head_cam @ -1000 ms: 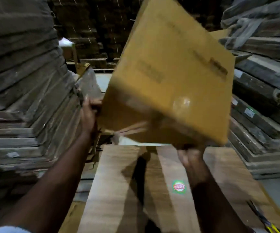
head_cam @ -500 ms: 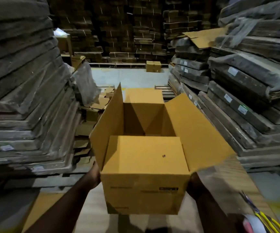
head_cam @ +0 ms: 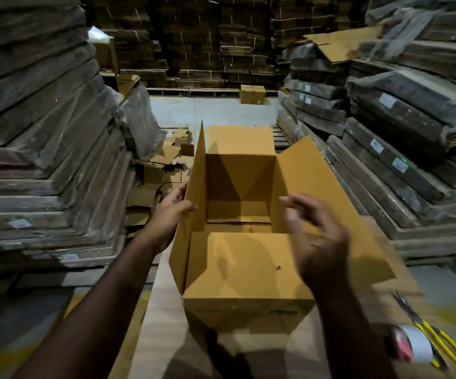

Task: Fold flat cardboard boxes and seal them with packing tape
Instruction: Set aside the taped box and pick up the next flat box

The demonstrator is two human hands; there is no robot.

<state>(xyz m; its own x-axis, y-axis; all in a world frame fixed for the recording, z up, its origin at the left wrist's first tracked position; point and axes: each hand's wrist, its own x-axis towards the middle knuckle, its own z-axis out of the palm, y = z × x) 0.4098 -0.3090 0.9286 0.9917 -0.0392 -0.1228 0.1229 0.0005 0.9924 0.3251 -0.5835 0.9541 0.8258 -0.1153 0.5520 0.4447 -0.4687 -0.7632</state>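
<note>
the box (head_cam: 248, 269) is erected and stands mouth-up on the cardboard-topped work surface (head_cam: 166, 337) right in front of the person, long axis running straight away from the camera; near flap looks folded in, far and both side flaps up, so top closing and taping are judged still to do, and bottom seal cannot be seen. left hand (head_cam: 170, 214) pinches the upright left flap (head_cam: 195, 187) at its near edge, right hand (head_cam: 314, 239) is blurred, fingers loosely spread and holding nothing, over the right flap (head_cam: 317, 181). tape roll (head_cam: 413, 348) and a yellow-handled tool (head_cam: 437, 343) lie untouched at near right, stacks of flat cardboard (head_cam: 43, 160) either side.
</note>
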